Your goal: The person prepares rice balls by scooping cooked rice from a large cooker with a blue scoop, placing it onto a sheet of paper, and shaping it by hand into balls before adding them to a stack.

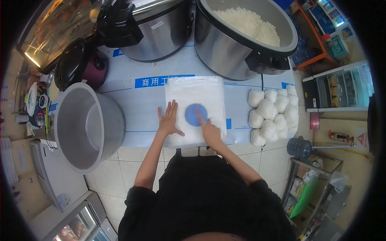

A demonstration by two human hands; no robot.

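Observation:
A stack of thin white sheets (205, 90) lies on the table in front of me. On its middle rests a flat blue disc (190, 116). My left hand (169, 120) is spread flat over the stack's left edge, fingers apart and holding nothing. My right hand (211, 132) reaches in from the lower right; its extended index finger touches the disc and looks blurred, while its other fingers are curled. To the right, several round white wrapped bundles (266, 109) are piled together at the table's edge.
A large open rice cooker (229, 57) full of cooked rice (248, 25) stands at the back right. Beside it are another steel cooker (159, 33) and a small purple rice cooker (95, 69). An empty grey metal pot (113, 129) sits at the left edge.

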